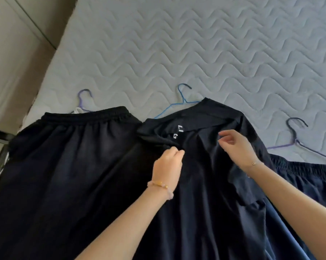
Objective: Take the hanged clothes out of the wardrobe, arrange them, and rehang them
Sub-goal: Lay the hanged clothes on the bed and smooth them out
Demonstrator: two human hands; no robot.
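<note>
**Straightening the shirt on its hanger**

On the bed point(196, 44), three dark garments lie side by side along the near edge. The black shirt point(196, 194) is the middle one, its collar bunched over a blue hanger point(182, 99). To do this well, the collar probably needs pulling flat and centring under the hook, with both shoulders evened before lifting. The left hand point(167, 164) pinches a fold of shirt just below the label. The right hand point(237, 147), fingers bent, meets the cloth nearer the shoulder; whether it grips is unclear.
</note>
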